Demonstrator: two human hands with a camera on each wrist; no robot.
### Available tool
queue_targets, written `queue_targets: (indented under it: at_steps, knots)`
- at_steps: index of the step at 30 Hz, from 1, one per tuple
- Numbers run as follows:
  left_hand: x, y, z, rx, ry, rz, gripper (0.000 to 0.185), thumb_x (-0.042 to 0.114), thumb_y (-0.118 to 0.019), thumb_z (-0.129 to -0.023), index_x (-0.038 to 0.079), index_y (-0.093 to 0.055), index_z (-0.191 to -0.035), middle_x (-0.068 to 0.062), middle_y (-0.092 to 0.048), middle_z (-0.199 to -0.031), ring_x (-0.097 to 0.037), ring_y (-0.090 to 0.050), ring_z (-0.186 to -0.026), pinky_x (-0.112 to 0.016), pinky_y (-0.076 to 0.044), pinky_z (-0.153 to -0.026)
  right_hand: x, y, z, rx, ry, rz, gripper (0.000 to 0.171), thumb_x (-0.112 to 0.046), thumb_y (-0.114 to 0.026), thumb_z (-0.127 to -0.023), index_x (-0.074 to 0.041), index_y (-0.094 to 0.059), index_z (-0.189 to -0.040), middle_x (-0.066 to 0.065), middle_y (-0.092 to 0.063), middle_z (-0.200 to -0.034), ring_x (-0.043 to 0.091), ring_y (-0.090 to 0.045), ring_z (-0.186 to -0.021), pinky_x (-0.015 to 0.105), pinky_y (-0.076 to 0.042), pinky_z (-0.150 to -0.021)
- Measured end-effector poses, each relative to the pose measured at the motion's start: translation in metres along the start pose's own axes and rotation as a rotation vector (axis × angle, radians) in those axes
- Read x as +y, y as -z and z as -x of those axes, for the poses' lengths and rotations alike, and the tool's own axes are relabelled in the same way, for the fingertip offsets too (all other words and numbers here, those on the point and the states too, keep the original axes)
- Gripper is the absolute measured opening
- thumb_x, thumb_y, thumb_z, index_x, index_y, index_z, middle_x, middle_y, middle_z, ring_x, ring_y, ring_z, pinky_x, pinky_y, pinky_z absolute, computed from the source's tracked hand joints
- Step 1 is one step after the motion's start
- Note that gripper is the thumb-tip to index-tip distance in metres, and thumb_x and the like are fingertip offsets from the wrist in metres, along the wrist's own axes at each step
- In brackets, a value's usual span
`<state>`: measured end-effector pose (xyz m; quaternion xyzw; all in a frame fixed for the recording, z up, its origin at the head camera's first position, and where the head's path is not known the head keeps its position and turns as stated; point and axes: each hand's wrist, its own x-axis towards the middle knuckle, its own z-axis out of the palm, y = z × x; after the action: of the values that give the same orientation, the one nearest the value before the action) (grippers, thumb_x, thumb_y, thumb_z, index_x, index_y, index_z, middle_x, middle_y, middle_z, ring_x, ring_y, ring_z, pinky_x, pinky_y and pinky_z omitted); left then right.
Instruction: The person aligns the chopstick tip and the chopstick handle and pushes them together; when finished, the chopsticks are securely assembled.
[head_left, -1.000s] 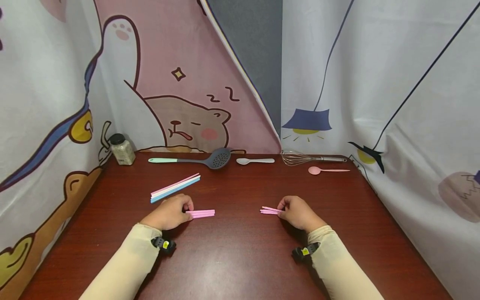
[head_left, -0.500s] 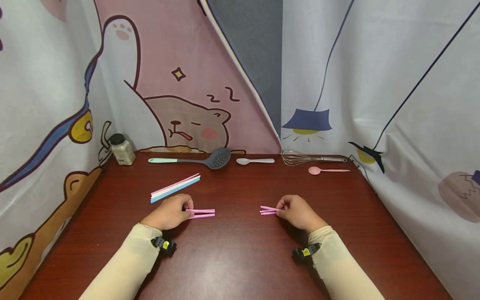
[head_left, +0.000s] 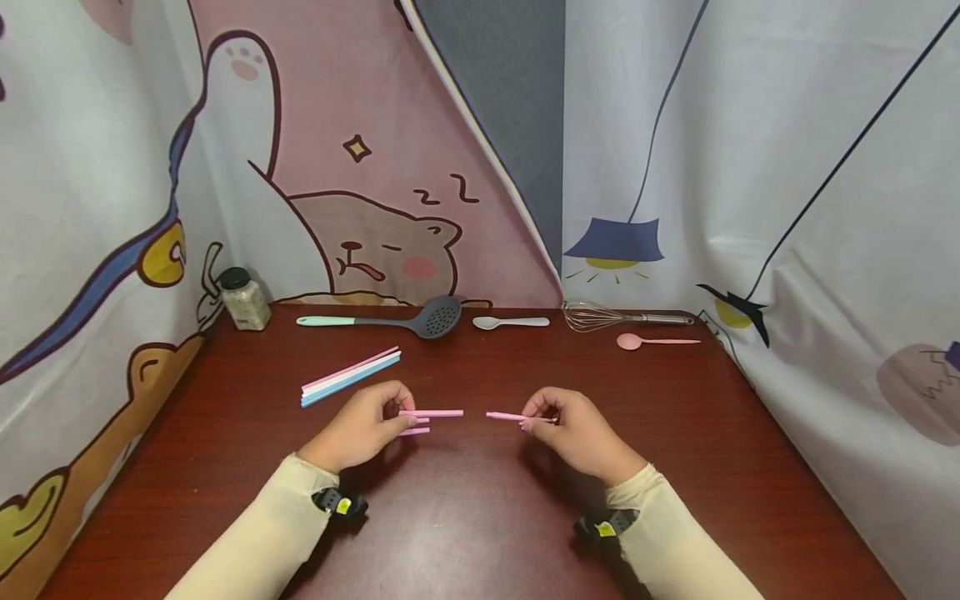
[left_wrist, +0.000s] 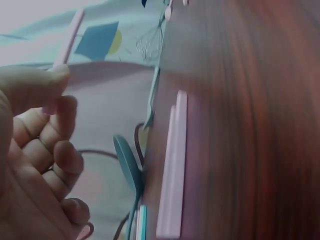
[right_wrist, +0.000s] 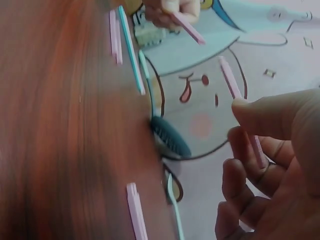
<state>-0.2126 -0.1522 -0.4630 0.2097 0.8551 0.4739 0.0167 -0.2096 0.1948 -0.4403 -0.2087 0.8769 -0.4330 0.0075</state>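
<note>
Looking down from the head view, the left hand pinches one pink straw piece just above the table, and the right hand pinches another pink piece, their free ends pointing at each other with a small gap between. More pink pieces lie under the left hand, and a bundle of long straws lies near, behind it. A skimmer, whisk and spoons line the far edge, well apart, so the middle has open room. At the left wrist, fingertips hold the thin piece by one end; such a light pinch could let it swivel or drop. At the right wrist, the straw piece is likewise held near its end, and crushing looks possible.
</note>
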Motion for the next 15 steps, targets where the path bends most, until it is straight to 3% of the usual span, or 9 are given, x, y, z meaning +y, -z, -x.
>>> queue_targets:
  at_steps: [9,15]
  knots:
    - [0.013,-0.009,0.003,0.027,-0.058,0.060,0.014,0.011,-0.078,-0.096,0.016,-0.065,-0.095,0.002,-0.060,-0.087,-0.015,-0.056,-0.082,-0.026,-0.048,-0.072,-0.015,-0.006,0.006,0.051,0.059,-0.041,0.014,-0.003,-0.079,-0.092,-0.014,-0.071,-0.091,-0.005,-0.061,-0.080,0.011,-0.055,-0.073,0.024,-0.047,-0.064]
    - [0.015,-0.012,0.002,0.047,-0.084,0.084,0.017,0.003,-0.076,-0.095,0.015,-0.065,-0.094,0.002,-0.060,-0.087,-0.014,-0.057,-0.082,-0.026,-0.050,-0.073,-0.019,-0.007,0.007,0.069,0.075,-0.050,0.014,-0.003,-0.079,-0.091,-0.015,-0.071,-0.091,-0.005,-0.062,-0.080,0.011,-0.055,-0.073,0.024,-0.047,-0.064]
